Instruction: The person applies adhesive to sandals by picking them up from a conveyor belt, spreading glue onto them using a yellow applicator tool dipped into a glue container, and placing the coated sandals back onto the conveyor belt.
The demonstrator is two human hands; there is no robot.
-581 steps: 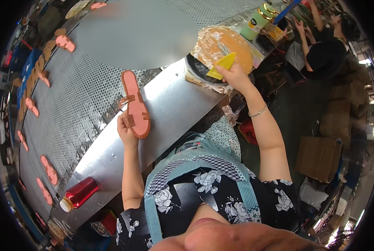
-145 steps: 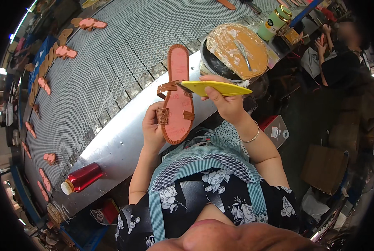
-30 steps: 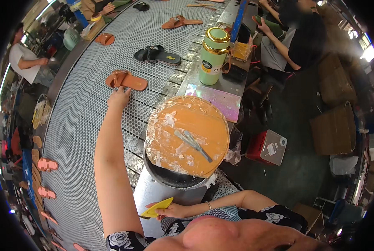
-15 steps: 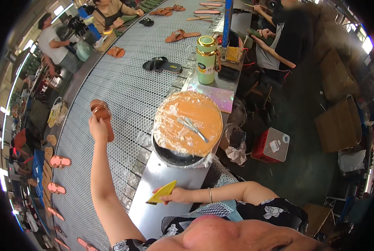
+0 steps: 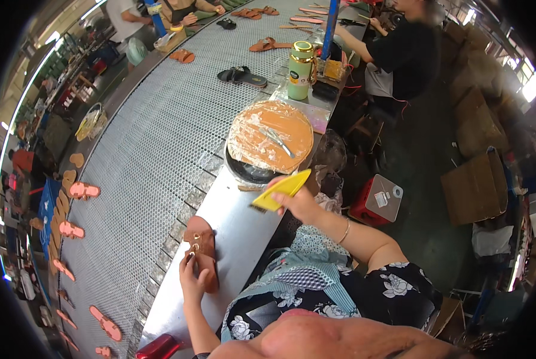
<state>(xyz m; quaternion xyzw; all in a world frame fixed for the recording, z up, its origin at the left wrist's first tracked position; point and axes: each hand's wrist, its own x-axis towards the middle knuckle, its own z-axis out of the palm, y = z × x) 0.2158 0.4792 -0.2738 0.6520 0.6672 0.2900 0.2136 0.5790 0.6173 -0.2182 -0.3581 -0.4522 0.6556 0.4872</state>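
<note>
While left hand (image 5: pixel 194 280) pinches brown sandal (image 5: pixel 206 245) over metal ledge (image 5: pixel 241 222), near mesh (image 5: pixel 142 173) edge, right hand (image 5: pixel 303 206) grips yellow brush (image 5: pixel 285 189), ledge between.

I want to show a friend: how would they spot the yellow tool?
Find the grey mesh belt, then the metal ledge on its right, bearing a black tub topped by an orange disc. Below the tub in the picture, the right hand holds the yellow tool. Its flat, pointed yellow shape sets it apart from the brown sandal at the left hand.

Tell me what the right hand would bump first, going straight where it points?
Likely the black tub under the orange disc; depth is unclear, so the right hand might pass above it.
</note>
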